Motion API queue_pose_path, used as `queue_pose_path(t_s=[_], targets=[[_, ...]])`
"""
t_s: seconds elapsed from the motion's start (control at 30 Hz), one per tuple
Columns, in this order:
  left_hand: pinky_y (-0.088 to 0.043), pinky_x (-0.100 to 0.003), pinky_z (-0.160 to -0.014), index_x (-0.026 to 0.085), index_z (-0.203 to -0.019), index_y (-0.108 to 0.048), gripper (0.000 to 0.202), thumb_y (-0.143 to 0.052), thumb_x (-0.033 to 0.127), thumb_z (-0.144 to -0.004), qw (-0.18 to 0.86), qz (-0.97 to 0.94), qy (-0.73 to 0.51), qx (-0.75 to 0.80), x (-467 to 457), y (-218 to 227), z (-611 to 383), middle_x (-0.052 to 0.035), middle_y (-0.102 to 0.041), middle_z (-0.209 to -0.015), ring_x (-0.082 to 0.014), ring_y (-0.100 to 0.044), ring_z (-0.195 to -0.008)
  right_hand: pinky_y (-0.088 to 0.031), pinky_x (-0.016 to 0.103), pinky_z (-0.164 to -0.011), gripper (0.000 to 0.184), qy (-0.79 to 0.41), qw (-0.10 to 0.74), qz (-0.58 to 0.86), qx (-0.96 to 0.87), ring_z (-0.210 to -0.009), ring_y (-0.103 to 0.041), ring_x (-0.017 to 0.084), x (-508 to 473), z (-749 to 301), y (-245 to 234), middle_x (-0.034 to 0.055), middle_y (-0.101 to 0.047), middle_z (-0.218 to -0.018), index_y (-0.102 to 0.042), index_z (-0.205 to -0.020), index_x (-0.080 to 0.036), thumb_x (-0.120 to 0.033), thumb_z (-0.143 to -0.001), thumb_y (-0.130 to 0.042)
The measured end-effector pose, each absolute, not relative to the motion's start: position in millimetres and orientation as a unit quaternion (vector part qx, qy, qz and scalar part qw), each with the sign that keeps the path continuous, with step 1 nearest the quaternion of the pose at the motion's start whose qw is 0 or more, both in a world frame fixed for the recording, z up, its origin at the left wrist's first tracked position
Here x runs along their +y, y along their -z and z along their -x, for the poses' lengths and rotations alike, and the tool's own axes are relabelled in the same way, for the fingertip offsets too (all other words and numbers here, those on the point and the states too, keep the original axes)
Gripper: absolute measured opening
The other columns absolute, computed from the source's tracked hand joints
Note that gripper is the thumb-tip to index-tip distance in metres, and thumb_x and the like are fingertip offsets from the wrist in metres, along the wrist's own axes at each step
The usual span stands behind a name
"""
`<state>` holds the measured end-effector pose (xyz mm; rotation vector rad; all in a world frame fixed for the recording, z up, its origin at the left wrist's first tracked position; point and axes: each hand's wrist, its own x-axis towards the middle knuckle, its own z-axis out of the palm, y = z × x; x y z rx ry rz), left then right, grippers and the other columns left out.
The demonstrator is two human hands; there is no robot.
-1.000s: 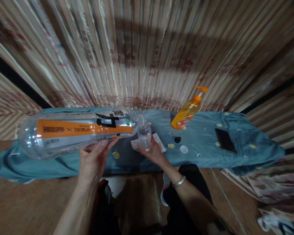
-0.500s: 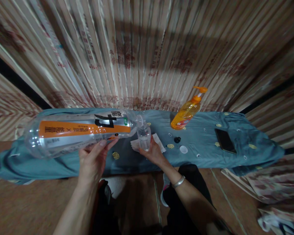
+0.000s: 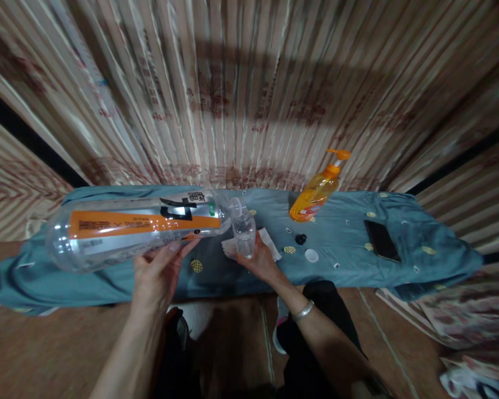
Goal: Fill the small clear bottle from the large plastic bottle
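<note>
My left hand (image 3: 156, 274) grips from below a large clear plastic bottle (image 3: 137, 227) with an orange label. It lies almost level, its open neck pointing right over a small clear bottle (image 3: 245, 235). My right hand (image 3: 261, 260) is wrapped round that small bottle and holds it upright above the blue cloth (image 3: 341, 244). A little clear liquid shows in the small bottle. A white tissue (image 3: 270, 241) lies just behind my right hand.
An orange pump bottle (image 3: 318, 191) stands at the back of the cloth. A small black cap (image 3: 301, 239) and a white cap (image 3: 311, 255) lie to the right of my right hand. A black phone (image 3: 381, 240) lies further right. Striped matting covers the wall behind.
The large bottle's base has dropped slightly and shifted right while the neck stays over the small bottle. Both hands keep their grips.
</note>
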<state>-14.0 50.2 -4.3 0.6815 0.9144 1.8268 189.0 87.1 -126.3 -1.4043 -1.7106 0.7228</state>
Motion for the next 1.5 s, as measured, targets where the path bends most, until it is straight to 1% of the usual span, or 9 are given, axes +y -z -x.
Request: queue_pose_path(t_s=[0.17, 0.4, 0.5, 0.57, 0.73, 0.9, 1.13, 1.3, 1.5], targets=[[-0.067, -0.044, -0.078, 0.024, -0.069, -0.067, 0.04, -0.099, 0.023, -0.045, 0.471, -0.281, -0.748, 0.373, 49, 5, 16, 0.0019, -0.077, -0.076, -0.0214, -0.072, -0.076, -0.059, 0.045, -0.1, 0.074, -0.293, 0.391, 0.563, -0.666, -0.114, -0.071, 0.029, 87, -189, 128, 0.0112, -0.072, -0.124, -0.046, -0.143, -0.02, -0.026, -0.075, -0.075], [-0.067, -0.038, -0.075, 0.023, -0.067, -0.067, 0.04, -0.099, 0.023, -0.043, 0.475, -0.285, -0.739, 0.383, 49, 5, 17, -0.0007, -0.077, -0.072, -0.0218, -0.075, -0.073, -0.059, 0.049, -0.101, 0.08, -0.3, 0.386, 0.569, -0.661, -0.117, -0.07, 0.032, 88, -189, 125, 0.0143, -0.071, -0.126, -0.044, -0.147, -0.016, -0.028, -0.075, -0.076], [-0.067, -0.038, -0.076, 0.023, -0.068, -0.068, 0.04, -0.1, 0.024, -0.044, 0.469, -0.29, -0.737, 0.391, 50, 5, 16, -0.0015, -0.078, -0.072, -0.022, -0.075, -0.073, -0.059, 0.049, -0.103, 0.079, -0.303, 0.383, 0.568, -0.662, -0.119, -0.07, 0.032, 87, -188, 121, 0.0137, -0.071, -0.129, -0.045, -0.147, -0.017, -0.027, -0.075, -0.076], [-0.066, -0.038, -0.077, 0.023, -0.07, -0.069, 0.041, -0.1, 0.023, -0.044, 0.47, -0.292, -0.735, 0.392, 50, 5, 16, -0.0012, -0.078, -0.074, -0.0216, -0.075, -0.074, -0.059, 0.048, -0.104, 0.079, -0.304, 0.385, 0.565, -0.663, -0.121, -0.069, 0.032, 86, -188, 120, 0.0134, -0.07, -0.131, -0.045, -0.147, -0.018, -0.026, -0.075, -0.076], [-0.066, -0.037, -0.078, 0.024, -0.079, -0.071, 0.045, -0.101, 0.025, -0.045, 0.461, -0.293, -0.741, 0.391, 49, 5, 15, -0.0011, -0.079, -0.078, -0.0223, -0.075, -0.078, -0.058, 0.05, -0.105, 0.082, -0.302, 0.379, 0.579, -0.656, -0.123, -0.069, 0.033, 86, -188, 120, 0.0151, -0.07, -0.131, -0.043, -0.149, -0.015, -0.027, -0.075, -0.076], [-0.065, -0.044, -0.08, 0.023, -0.09, -0.074, 0.05, -0.1, 0.024, -0.047, 0.45, -0.296, -0.746, 0.391, 50, 7, 16, -0.0025, -0.079, -0.08, -0.0248, -0.075, -0.078, -0.056, 0.049, -0.108, 0.084, -0.297, 0.382, 0.572, -0.663, -0.127, -0.066, 0.033, 88, -188, 124, 0.0157, -0.068, -0.135, -0.041, -0.15, -0.017, -0.028, -0.074, -0.077], [-0.066, -0.042, -0.079, 0.024, -0.08, -0.072, 0.044, -0.101, 0.025, -0.047, 0.451, -0.304, -0.746, 0.384, 52, 7, 16, -0.0002, -0.078, -0.078, -0.02, -0.072, -0.071, -0.059, 0.052, -0.103, 0.081, -0.291, 0.395, 0.562, -0.666, -0.12, -0.069, 0.034, 89, -188, 131, 0.0118, -0.07, -0.126, -0.043, -0.147, -0.02, -0.03, -0.074, -0.076], [-0.066, -0.044, -0.08, 0.024, -0.079, -0.071, 0.044, -0.101, 0.024, -0.046, 0.447, -0.303, -0.748, 0.386, 51, 4, 13, -0.0001, -0.078, -0.078, -0.021, -0.072, -0.071, -0.059, 0.053, -0.102, 0.08, -0.283, 0.396, 0.563, -0.668, -0.119, -0.069, 0.035, 91, -188, 131, 0.011, -0.07, -0.125, -0.044, -0.146, -0.021, -0.03, -0.073, -0.076], [-0.066, -0.047, -0.082, 0.025, -0.08, -0.071, 0.045, -0.1, 0.023, -0.046, 0.444, -0.307, -0.748, 0.386, 51, 3, 11, -0.0008, -0.079, -0.08, -0.0242, -0.075, -0.077, -0.059, 0.052, -0.102, 0.079, -0.299, 0.404, 0.555, -0.663, -0.12, -0.069, 0.034, 90, -189, 127, 0.0113, -0.07, -0.128, -0.045, -0.146, -0.022, -0.029, -0.073, -0.076]])
